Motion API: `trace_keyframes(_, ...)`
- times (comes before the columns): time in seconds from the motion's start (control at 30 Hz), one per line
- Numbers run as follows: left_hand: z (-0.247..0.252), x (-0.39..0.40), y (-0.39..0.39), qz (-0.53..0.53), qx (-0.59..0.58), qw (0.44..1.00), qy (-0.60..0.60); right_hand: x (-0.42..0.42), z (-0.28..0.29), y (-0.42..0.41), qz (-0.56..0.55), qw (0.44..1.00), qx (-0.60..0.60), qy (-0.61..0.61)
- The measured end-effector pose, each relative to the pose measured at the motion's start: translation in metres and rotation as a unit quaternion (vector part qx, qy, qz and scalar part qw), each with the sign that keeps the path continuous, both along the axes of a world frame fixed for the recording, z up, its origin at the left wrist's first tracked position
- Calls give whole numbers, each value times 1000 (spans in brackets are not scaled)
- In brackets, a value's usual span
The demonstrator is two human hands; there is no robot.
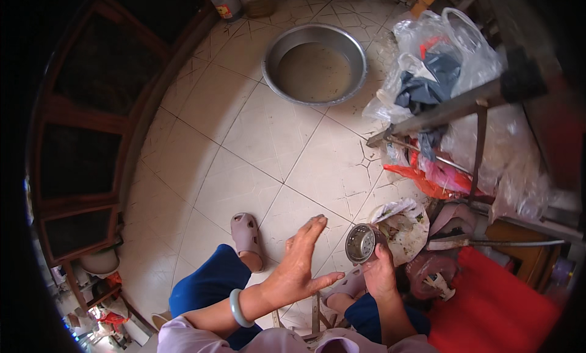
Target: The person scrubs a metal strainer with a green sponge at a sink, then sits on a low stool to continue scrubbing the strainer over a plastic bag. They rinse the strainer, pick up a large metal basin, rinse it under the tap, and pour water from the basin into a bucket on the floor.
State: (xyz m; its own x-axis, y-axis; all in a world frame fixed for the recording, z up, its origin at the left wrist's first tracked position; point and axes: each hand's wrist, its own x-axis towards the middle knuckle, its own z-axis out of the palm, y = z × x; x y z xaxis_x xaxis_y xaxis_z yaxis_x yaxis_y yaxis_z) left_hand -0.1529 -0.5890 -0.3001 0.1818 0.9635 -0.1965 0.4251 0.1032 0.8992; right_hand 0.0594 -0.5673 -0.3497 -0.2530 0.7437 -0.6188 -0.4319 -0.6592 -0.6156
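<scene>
My right hand point(381, 271) grips a small perforated metal strainer cup point(362, 244), its opening tilted up so the holes in its base show. To the left, my left hand point(300, 258) is held with fingers and thumb apart and nothing in it. A pale bangle point(239, 308) circles that wrist. Just beyond the strainer cup, a white plastic bag point(414, 209) lies spread on the floor with green and brown scraps in it. Farther ahead stands a round metal basin point(270, 74) holding cloudy water point(316, 71).
Plastic bags point(471, 55) and a metal-legged frame point(430, 110) crowd the right side. A red cloth point(494, 307) is at the lower right. Dark wooden panelled doors point(82, 156) line the left. A plastic jug point(225, 5) stands at the back on the tiled floor point(256, 156).
</scene>
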Motion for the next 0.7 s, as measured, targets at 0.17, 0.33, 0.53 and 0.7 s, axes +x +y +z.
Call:
trace_keyframes(0.17, -13, 2, 18, 54, -5, 997, -56, -31, 2, 17, 4, 998, -20, 55)
trace_keyframes(0.33, -15, 5, 19, 63, -24, 995, -75, -31, 0, 25, 119, 989, -18, 89)
trace_keyframes(0.53, -16, 19, -43, 120, -94, 977, -149, -40, 42, -16, 28, 988, -124, 85)
trace_keyframes(0.7, 93, 25, -41, 220, -83, 958, -164, -50, 139, -20, 34, 981, -165, 98)
